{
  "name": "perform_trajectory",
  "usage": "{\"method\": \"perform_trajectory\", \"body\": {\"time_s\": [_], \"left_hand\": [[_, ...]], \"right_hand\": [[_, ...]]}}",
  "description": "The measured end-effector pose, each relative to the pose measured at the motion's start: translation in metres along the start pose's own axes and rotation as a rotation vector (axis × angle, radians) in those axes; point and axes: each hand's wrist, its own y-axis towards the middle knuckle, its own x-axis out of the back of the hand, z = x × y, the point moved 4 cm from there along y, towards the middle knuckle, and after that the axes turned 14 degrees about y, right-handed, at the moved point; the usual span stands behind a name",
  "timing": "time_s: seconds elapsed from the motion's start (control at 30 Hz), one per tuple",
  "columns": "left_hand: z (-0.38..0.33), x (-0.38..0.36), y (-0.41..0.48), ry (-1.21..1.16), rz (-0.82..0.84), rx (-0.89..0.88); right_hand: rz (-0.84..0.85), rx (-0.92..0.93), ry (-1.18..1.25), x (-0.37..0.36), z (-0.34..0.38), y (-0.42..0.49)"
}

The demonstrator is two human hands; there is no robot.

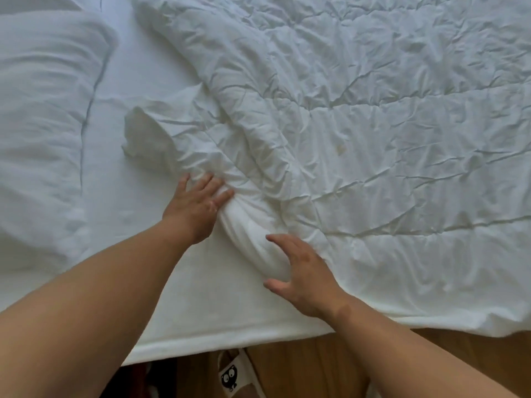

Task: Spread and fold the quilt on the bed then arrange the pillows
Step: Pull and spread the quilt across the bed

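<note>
A crumpled white quilt [373, 124] covers the right and middle of the bed, its left edge bunched into a thick roll running toward me. My left hand [195, 208] presses on that roll with spread fingers where the fabric gathers. Lower down, my right hand [301, 277] cups the near end of the roll, thumb on one side and fingers on the other. A white pillow [43, 124] lies at the left of the bed, apart from the quilt.
The white bed sheet [149, 67] shows between pillow and quilt. The mattress edge [230, 343] runs along the bottom, with wooden floor [316, 369] below it and a slipper [232, 374] with a cartoon face.
</note>
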Motion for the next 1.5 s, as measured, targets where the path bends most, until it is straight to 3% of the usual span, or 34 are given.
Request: {"method": "perform_trajectory", "body": {"time_s": [0.1, 0.2, 0.33, 0.4, 0.5, 0.6, 0.67, 0.7, 0.77, 0.8, 0.83, 0.9, 0.97, 1.13, 1.27, 1.4, 1.43, 1.5], "left_hand": [[0.011, -0.016, 0.017, -0.098, -0.031, 0.003], [0.006, -0.022, 0.029, -0.207, -0.065, 0.022], [0.011, -0.016, 0.024, -0.334, -0.127, -0.024], [0.018, -0.013, 0.011, -0.349, -0.094, -0.083], [0.018, -0.028, -0.028, -0.4, 0.126, -0.247], [0.016, -0.051, -0.079, -0.64, 0.473, -0.398], [0.026, -0.064, -0.094, -0.758, 0.574, -0.412], [0.039, -0.07, -0.091, -0.787, 0.484, -0.337], [0.085, -0.082, -0.072, -0.774, 0.117, 0.03], [0.109, -0.087, -0.064, -0.691, -0.04, 0.212], [0.128, -0.094, -0.058, -0.593, -0.087, 0.346], [0.155, -0.118, -0.052, -0.55, 0.14, 0.483], [0.16, -0.141, -0.054, -0.701, 0.382, 0.519], [0.129, -0.16, -0.087, -0.846, 0.384, 0.485], [0.124, -0.191, -0.159, -0.984, 0.483, 0.681], [0.093, -0.214, -0.223, -1.046, 0.67, 0.661], [0.091, -0.216, -0.226, -1.044, 0.707, 0.625], [0.099, -0.214, -0.215, -1.033, 0.735, 0.551]], "right_hand": [[-0.069, -0.18, -0.076, -0.031, -0.003, 0.035], [-0.235, -0.179, -0.227, -0.049, -0.013, 0.053], [-0.399, -0.15, 0.023, -0.036, -0.014, 0.057], [-0.304, -0.204, 0.097, -0.024, -0.005, 0.048], [0.005, -0.25, 0.079, -0.019, 0.005, 0.026], [0.155, -0.285, -0.075, -0.021, 0.011, 0.011], [0.245, -0.284, -0.278, -0.031, 0.021, 0.011], [0.281, -0.272, -0.394, -0.039, 0.027, 0.013], [0.319, -0.209, -0.581, -0.061, 0.043, 0.021], [0.325, -0.157, -0.601, -0.075, 0.056, 0.025], [0.334, -0.103, -0.56, -0.09, 0.068, 0.029], [0.357, -0.03, -0.41, -0.123, 0.09, 0.036], [0.338, -0.009, -0.371, -0.156, 0.095, 0.044], [0.063, 0.098, -0.43, -0.187, 0.089, 0.064], [0.359, 0.104, -0.512, -0.17, 0.099, 0.071], [0.713, -0.001, -0.544, -0.172, 0.114, 0.067], [0.721, -0.016, -0.527, -0.175, 0.118, 0.07], [0.527, 0.042, -0.486, -0.178, 0.13, 0.094]]}}
